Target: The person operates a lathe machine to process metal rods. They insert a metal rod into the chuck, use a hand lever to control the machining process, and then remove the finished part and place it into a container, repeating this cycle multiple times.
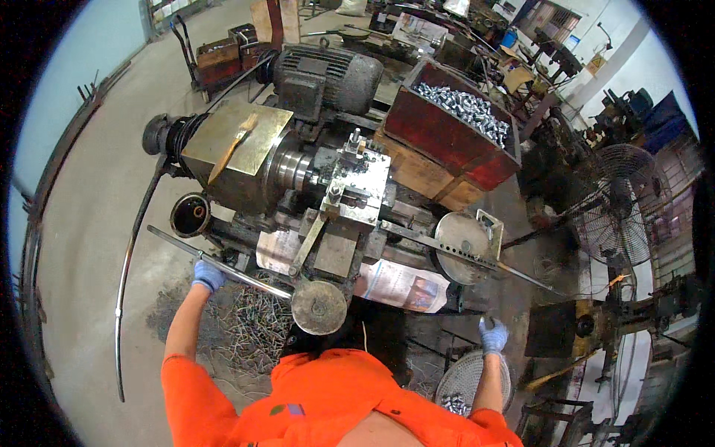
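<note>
Person seen from above, lower frame. Orange work shirt (pixel 328 402), short sleeves ending at the upper arms; forearms bare. Small patch on the shirt front, green and blue-purple. Fabric creased across the shoulders. Left hand (pixel 207 275): blue glove, snug, cuff at the wrist. Right hand (pixel 492 334): matching blue glove, slightly wrinkled. No watch or bands visible on either wrist

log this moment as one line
left hand: gripping long lever | right hand: holding small metal part | lathe: red bin of parts behind
</note>
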`<act>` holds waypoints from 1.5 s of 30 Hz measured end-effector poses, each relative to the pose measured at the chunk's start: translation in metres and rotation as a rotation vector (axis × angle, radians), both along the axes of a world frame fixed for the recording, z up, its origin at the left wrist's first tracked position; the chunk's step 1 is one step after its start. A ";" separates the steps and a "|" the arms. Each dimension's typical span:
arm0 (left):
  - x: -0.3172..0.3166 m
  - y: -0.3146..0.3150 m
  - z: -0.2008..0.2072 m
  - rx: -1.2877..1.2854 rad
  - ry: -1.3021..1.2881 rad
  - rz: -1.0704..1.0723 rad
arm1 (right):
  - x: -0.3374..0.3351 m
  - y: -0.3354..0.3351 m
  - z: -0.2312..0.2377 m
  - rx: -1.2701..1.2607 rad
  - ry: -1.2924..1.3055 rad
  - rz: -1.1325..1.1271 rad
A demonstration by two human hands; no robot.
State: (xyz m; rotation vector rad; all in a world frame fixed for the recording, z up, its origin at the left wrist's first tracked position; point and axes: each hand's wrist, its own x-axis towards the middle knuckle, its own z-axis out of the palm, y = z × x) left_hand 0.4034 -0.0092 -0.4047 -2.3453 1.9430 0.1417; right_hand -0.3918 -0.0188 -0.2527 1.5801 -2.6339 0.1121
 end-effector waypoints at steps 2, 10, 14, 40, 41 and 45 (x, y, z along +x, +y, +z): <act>-0.007 0.003 -0.007 -0.073 0.067 0.116 | 0.000 0.009 -0.005 0.004 -0.171 0.016; -0.051 -0.001 0.020 0.148 0.027 0.121 | 0.028 -0.002 0.039 -0.167 -0.142 0.087; -0.045 -0.001 0.033 0.160 -0.031 0.172 | 0.056 -0.041 0.093 -0.305 -0.213 0.270; -0.055 0.152 0.242 -0.388 -0.012 0.852 | 0.481 -0.195 0.167 0.097 0.107 1.317; -0.050 0.155 0.238 -0.392 -0.008 0.842 | 0.482 -0.196 0.165 0.115 0.087 1.311; -0.056 0.141 0.254 -0.322 0.008 0.810 | 0.482 -0.193 0.168 0.129 0.061 1.272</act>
